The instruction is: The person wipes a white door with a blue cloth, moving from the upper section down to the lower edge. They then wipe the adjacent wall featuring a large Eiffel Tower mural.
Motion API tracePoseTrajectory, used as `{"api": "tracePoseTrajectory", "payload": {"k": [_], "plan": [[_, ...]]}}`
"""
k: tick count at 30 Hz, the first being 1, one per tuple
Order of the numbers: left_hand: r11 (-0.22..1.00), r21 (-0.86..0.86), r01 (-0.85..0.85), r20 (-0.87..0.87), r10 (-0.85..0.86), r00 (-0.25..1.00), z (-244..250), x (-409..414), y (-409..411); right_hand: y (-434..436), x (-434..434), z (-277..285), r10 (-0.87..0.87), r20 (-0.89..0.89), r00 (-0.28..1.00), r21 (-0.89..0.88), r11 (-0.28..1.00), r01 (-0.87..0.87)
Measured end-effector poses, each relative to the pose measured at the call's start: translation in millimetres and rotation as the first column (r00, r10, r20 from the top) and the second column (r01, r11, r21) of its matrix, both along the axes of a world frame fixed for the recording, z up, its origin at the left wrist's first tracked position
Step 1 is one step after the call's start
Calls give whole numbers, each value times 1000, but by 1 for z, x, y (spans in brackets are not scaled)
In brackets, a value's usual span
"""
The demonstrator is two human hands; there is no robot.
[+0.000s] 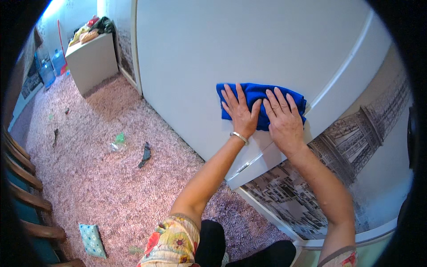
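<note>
Both palms press a folded blue cloth [248,90] flat against a white door [186,66]. My left hand [242,113] lies on the cloth's left half, fingers spread, with a bracelet at the wrist. On the right half, my right hand [285,120] rests with its fingers slightly apart. The two thumbs nearly meet in the middle. Below the hands, a metal hinge [243,167] shows on the seam between the door and its white frame [337,110].
Pink shaggy carpet [100,187] bears a dark scrap [145,155], a clear-and-green plastic piece [119,140] and a small patterned pouch [92,240]. A white cabinet [93,66] holds piled cloths. Large blue water bottles [47,73] stand behind. Wooden slats [30,200] edge the left.
</note>
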State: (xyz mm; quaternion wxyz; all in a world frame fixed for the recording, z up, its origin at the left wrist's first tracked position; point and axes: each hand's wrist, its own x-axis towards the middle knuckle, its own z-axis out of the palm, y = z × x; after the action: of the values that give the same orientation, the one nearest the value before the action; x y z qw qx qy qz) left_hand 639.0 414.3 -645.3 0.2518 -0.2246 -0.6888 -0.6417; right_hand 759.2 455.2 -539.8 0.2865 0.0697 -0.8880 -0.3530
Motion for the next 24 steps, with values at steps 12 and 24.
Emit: {"api": "tracePoseTrajectory", "payload": {"k": [12,24], "plan": [[999,-44,-5,44,6,999,-139,27,12,3,15,-115,-128,157,979,37,992,124],[996,40,-81,-188,87,978,2,-20,6,2,-6,-28,-64,-82,995,-51,997,60]]}}
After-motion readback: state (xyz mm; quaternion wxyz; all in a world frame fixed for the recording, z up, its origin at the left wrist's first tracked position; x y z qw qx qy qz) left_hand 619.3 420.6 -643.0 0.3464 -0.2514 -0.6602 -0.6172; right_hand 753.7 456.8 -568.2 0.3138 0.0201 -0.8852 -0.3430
